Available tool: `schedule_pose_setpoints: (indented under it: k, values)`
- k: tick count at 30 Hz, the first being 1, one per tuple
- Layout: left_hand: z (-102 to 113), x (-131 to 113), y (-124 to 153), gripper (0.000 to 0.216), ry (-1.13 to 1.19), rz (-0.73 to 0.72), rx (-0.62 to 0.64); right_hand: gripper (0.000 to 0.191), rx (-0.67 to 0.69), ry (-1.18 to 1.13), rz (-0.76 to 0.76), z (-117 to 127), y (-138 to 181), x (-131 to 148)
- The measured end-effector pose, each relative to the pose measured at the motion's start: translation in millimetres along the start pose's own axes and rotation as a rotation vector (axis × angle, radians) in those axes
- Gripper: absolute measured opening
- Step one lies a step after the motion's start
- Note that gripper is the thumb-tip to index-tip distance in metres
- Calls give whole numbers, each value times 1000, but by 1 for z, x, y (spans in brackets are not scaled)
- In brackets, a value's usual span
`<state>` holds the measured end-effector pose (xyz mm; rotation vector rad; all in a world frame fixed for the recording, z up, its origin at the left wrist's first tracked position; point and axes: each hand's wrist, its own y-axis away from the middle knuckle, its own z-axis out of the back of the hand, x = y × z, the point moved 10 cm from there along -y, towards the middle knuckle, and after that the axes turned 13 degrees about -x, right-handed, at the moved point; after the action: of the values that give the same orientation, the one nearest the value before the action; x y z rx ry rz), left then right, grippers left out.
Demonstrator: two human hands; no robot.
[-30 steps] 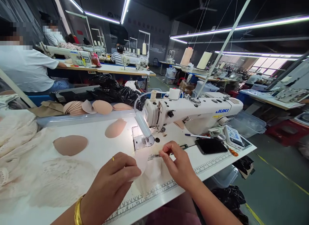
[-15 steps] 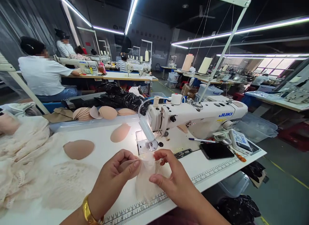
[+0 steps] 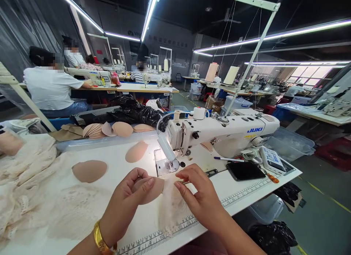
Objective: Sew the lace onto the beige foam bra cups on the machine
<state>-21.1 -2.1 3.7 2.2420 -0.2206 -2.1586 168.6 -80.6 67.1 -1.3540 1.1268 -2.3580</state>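
My left hand (image 3: 123, 202) pinches a beige bra cup (image 3: 154, 193) between thumb and fingers, just in front of the needle plate of a white sewing machine (image 3: 233, 132). From the cup's right tip hangs a sheer cream lace piece (image 3: 171, 211), its lower end over the table's printed ruler. My right hand (image 3: 204, 198) has its thumb and index finger closed at the lace's upper right edge. Whether the cup and lace are joined I cannot tell. Two more cups lie flat on the table, a darker one (image 3: 90, 171) and a lighter one (image 3: 136, 151).
Cream lace fabric (image 3: 24, 174) is heaped at the left. Stacked cups (image 3: 94, 130) line the back edge. Right of my hands lie a phone (image 3: 246, 171), a pen (image 3: 229, 159) and an orange-handled tool (image 3: 272, 178). Co-workers sit at machines beyond.
The cup has turned to show more of its face. My right thumb and index finger have come together at the lace, which now hangs slightly farther right.
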Motion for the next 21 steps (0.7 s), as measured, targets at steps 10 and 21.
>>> schedule_pose_setpoints:
  k: [10, 21]
  values:
    - [-1, 0, 3, 56, -41, 4, 24, 12, 67, -42, -64, -35, -2, 2]
    - [-9, 2, 4, 49, -32, -43, 95, 33, -19, -931, -991, -71, 32, -54]
